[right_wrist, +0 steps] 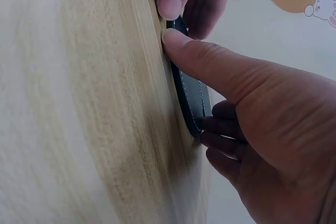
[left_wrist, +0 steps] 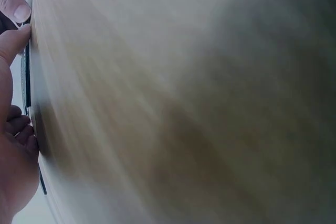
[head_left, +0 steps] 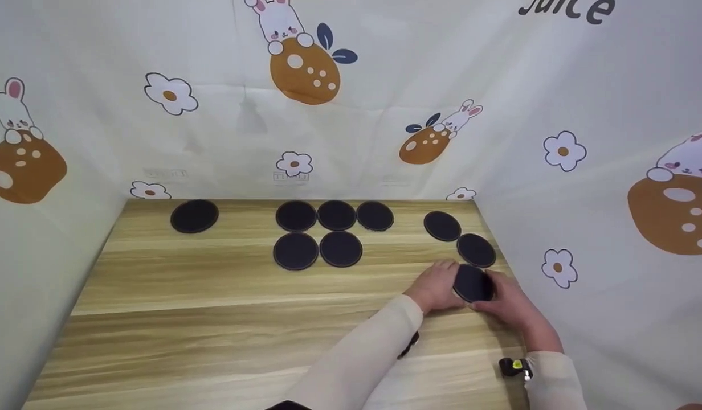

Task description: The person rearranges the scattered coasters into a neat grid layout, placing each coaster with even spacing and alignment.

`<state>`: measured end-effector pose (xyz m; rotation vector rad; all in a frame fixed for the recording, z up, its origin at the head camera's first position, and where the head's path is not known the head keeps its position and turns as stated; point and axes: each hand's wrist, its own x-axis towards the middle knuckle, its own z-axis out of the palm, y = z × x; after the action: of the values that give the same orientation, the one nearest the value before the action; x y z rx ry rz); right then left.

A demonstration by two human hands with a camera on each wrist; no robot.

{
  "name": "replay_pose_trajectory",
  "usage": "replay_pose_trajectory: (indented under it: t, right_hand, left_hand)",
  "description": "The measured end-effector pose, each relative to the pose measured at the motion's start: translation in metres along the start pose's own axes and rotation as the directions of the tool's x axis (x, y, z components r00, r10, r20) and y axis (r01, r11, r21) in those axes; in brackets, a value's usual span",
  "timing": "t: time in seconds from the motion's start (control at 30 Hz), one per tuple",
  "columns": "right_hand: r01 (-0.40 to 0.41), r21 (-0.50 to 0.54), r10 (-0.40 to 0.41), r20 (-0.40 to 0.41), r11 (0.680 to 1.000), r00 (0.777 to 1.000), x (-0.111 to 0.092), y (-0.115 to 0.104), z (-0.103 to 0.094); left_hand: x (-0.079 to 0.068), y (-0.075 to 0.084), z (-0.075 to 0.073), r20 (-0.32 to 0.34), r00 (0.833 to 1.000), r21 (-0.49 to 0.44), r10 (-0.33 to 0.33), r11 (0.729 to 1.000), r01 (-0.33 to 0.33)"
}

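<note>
Both hands are at a round black coaster [head_left: 473, 283] on the right side of the wooden table. My left hand [head_left: 436, 287] holds its left edge, and my right hand [head_left: 506, 297] grips it from the right. Pale stitching runs around the coaster [right_wrist: 193, 90] in the right wrist view, where both thumbs meet its near edge and the right fingers curl at another part of the rim. In the left wrist view only part of the left hand [left_wrist: 14, 166] shows, at the left border. Just beyond the held coaster lies another black coaster [head_left: 476, 250].
One more coaster [head_left: 442, 226] lies farther back on the right. Several coasters, including a front one [head_left: 341, 249], form two rows at the back middle. A single coaster [head_left: 194, 216] lies at the back left. Patterned cloth walls [head_left: 362, 142] border the wooden table [head_left: 214, 330].
</note>
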<state>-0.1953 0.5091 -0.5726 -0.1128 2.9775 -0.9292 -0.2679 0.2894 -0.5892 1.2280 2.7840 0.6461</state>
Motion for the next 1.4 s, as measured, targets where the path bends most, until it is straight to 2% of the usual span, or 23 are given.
replay_pose_trajectory:
  t: [0.13,0.4,0.83,1.1,1.27,1.4]
  right_hand:
    - [0.009,0.006,-0.009,-0.009,1.0,1.0,0.0,0.002,0.002]
    - [0.009,-0.005,-0.01,-0.017,1.0,1.0,0.0,0.002,0.002]
    - [0.055,-0.024,-0.056,-0.04,0.998,0.998,-0.001,0.01,0.007]
    - [0.077,0.036,-0.075,-0.059,0.996,0.995,0.002,-0.004,0.008]
    - [0.06,0.076,-0.056,-0.052,0.995,0.997,0.012,-0.019,0.015]
    - [0.095,0.059,-0.091,-0.056,0.994,0.994,0.025,-0.031,0.023]
  left_hand:
    - [0.002,-0.001,0.004,0.002,1.0,-0.003,0.018,1.0,-0.018]
    - [0.008,-0.004,0.007,0.005,1.0,-0.045,-0.018,0.999,0.018]
    - [0.012,-0.003,0.004,0.003,1.0,0.037,0.002,0.999,-0.002]
    - [0.002,-0.013,-0.013,-0.004,1.0,0.002,0.012,1.0,-0.012]
    - [-0.008,-0.03,-0.027,-0.013,1.0,-0.031,-0.003,1.0,0.002]
    - [-0.016,-0.045,-0.039,-0.019,1.0,-0.05,-0.01,0.999,0.009]
